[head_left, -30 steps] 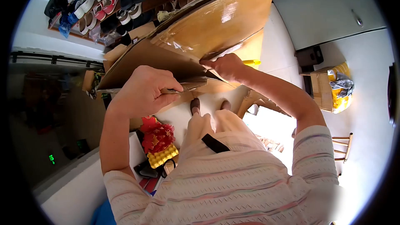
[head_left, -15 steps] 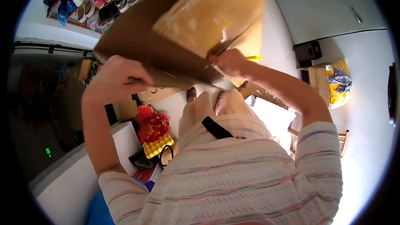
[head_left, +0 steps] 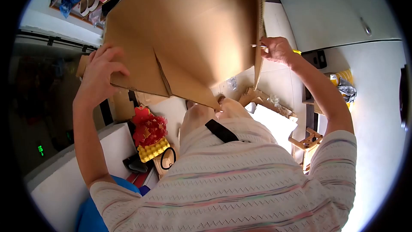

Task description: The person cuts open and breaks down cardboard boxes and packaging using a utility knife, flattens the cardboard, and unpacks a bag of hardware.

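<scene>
A large brown cardboard box (head_left: 193, 25), opened out with its flaps spread, is held up in front of me. On its left side my left hand (head_left: 101, 66) grips the edge of a flap, thumb and fingers bent around the board. My right hand (head_left: 277, 50) pinches the upright edge of the right-hand panel. A slit between two flaps shows near the lower left of the cardboard. The far part of the box runs out of the top of the view.
Shoes fill a rack (head_left: 79, 10) at upper left. Below left lie a red patterned bag (head_left: 148, 126) and a yellow egg tray (head_left: 153, 149). Torn cardboard (head_left: 268, 101) and a white board (head_left: 274, 122) lie right of my feet. A wooden stool (head_left: 307, 141) stands at right, near a grey door (head_left: 339, 8).
My hands have moved apart, the left to the left and the right to the right. The cardboard has turned and spread wider, and its plain inner face now shows toward me.
</scene>
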The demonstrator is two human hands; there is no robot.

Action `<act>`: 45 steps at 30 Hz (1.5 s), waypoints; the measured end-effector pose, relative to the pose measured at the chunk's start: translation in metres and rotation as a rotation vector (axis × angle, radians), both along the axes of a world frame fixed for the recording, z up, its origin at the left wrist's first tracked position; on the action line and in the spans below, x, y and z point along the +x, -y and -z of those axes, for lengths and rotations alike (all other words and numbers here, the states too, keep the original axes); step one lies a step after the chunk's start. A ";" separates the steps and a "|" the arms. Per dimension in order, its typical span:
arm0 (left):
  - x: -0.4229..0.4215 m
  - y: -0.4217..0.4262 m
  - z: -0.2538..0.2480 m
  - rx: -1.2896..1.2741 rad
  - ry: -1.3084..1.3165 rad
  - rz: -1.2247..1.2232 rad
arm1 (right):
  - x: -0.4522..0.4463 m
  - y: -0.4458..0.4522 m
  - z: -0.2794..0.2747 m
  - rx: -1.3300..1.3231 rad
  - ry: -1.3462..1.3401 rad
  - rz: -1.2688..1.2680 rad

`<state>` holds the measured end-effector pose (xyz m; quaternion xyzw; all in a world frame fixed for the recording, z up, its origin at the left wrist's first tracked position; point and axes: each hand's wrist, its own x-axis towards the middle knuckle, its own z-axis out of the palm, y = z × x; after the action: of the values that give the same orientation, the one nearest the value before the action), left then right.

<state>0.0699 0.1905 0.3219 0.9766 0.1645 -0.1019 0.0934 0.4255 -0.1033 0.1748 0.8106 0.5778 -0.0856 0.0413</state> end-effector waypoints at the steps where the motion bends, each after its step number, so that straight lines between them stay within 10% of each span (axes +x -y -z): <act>1: -0.001 0.001 0.001 0.046 0.024 0.006 | 0.003 0.005 -0.002 0.003 -0.002 0.026; 6: 0.010 0.016 -0.018 0.079 -0.050 -0.057 | 0.030 0.027 0.017 0.159 -0.032 0.089; 12: -0.007 -0.007 0.013 -0.484 0.234 -0.151 | 0.046 0.022 0.016 0.173 -0.023 0.208; 15: -0.013 0.005 0.030 -0.117 0.417 -0.314 | 0.055 0.020 0.014 0.168 -0.005 0.249; 21: -0.052 0.019 0.080 -0.772 0.595 -0.995 | 0.070 0.014 0.017 0.182 0.055 0.314; 33: -0.079 0.044 0.026 -0.761 1.049 -0.837 | 0.144 0.018 0.003 0.281 0.184 0.450; 45: 0.041 0.095 0.055 -0.617 0.643 -0.506 | 0.077 0.130 0.098 -0.216 -0.270 0.736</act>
<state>0.1107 0.0960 0.2674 0.8152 0.3208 0.1859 0.4449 0.5029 -0.2331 0.0764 0.9358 0.2371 -0.2605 0.0166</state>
